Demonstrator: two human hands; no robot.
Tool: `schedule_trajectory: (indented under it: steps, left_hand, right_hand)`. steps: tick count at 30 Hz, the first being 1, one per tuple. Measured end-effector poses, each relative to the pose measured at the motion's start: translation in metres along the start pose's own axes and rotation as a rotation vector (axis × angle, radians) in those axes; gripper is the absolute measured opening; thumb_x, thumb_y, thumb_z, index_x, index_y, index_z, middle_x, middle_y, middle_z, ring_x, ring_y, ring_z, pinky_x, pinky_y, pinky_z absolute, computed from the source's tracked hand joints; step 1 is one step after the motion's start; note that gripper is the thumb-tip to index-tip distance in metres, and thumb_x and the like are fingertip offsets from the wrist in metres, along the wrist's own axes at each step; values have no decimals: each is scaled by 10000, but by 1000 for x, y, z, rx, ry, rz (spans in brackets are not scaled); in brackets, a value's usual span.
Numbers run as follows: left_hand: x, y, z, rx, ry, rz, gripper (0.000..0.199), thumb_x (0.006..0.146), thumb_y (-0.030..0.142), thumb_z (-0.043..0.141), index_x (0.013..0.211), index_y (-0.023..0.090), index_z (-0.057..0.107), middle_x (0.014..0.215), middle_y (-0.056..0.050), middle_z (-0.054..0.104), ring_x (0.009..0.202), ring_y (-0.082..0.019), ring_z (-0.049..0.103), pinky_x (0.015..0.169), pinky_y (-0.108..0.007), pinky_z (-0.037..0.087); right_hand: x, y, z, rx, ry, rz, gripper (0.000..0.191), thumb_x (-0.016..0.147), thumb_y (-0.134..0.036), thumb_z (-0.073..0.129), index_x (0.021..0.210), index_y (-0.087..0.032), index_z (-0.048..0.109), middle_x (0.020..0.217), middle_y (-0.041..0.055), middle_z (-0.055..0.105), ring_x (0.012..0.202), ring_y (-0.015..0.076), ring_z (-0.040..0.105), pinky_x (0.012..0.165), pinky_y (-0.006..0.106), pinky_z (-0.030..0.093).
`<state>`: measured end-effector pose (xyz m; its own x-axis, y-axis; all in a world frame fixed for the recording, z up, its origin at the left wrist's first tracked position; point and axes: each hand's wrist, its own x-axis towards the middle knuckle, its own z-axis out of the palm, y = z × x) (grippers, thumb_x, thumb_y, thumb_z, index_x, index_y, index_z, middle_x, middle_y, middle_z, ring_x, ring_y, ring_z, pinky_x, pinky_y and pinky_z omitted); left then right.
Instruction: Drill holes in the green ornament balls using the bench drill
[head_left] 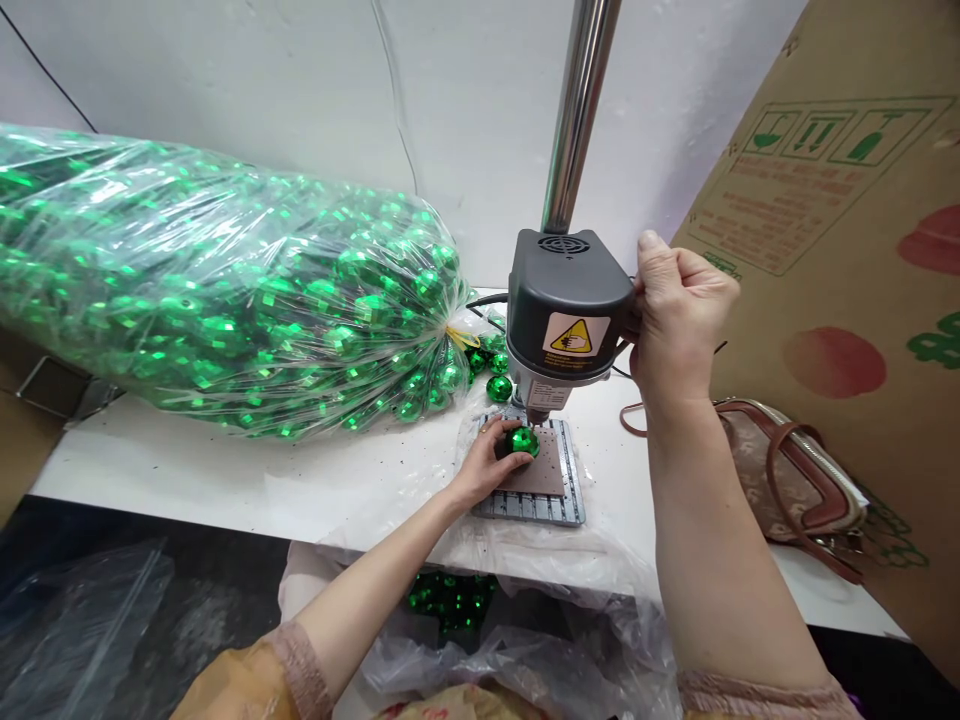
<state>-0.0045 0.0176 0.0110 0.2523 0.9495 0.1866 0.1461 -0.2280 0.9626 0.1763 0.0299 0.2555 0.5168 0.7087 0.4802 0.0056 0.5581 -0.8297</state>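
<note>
My left hand (486, 465) holds a shiny green faceted ball (523, 441) down on a brown pad (544, 470), which lies on a slotted metal base plate (529, 508). The tip of a small bench drill's grey head (566, 300) points down at the top of the ball. My right hand (681, 320) grips the right side of that head, and its fingers hide the part they hold. The drill bit itself is mostly hidden by the metal chuck housing.
A large clear plastic bag of green balls (225, 300) lies on the white table (187, 470) to the left. Several loose green balls (499, 388) sit behind the plate. A steel column (577, 110) rises behind the drill, with a cardboard sheet (825, 230) and a handbag (787, 470) to the right.
</note>
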Motion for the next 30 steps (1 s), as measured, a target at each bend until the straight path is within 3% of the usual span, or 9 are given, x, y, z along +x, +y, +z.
schedule_trajectory:
  steps: [3, 9, 18, 24, 30]
  left_hand:
    - [-3, -1, 4, 51, -26, 27, 579, 726, 391, 914, 1243, 227, 712, 1360, -123, 693, 1536, -396, 427, 1258, -534, 364]
    - [-9, -4, 9, 47, -68, 105, 580, 809, 415, 865, 1327, 239, 671, 1327, -101, 697, 1293, -321, 633, 1149, -478, 486]
    - [-7, -9, 7, 89, -67, 106, 604, 799, 394, 879, 1335, 230, 653, 1357, -110, 664, 1317, -333, 612, 1161, -491, 469]
    - [-8, -10, 8, 98, -76, 123, 594, 819, 388, 862, 1349, 238, 641, 1360, -115, 656, 1325, -329, 603, 1170, -497, 460]
    - [-9, -11, 7, 114, -66, 134, 600, 819, 399, 867, 1356, 250, 645, 1382, -113, 648, 1350, -333, 583, 1193, -510, 439]
  right_hand:
    - [-2, 0, 0, 2, -2, -16, 468, 906, -306, 651, 517, -219, 406, 454, -101, 322, 378, 17, 289, 378, 224, 253]
    - [-1, 0, 0, 25, -2, -5, 472, 901, -306, 670, 510, -217, 422, 426, -102, 322, 360, 23, 281, 363, 239, 229]
    - [1, 2, -2, 38, -9, 31, 481, 840, -303, 760, 496, -211, 437, 414, -108, 357, 352, 12, 298, 368, 241, 230]
    - [2, 1, 0, 35, -8, 44, 506, 913, -286, 682, 488, -215, 417, 399, -108, 333, 353, 7, 290, 375, 233, 223]
    - [-13, 2, -8, 67, -23, -67, 461, 943, -419, 653, 569, -226, 464, 420, -109, 322, 367, 27, 269, 388, 246, 217]
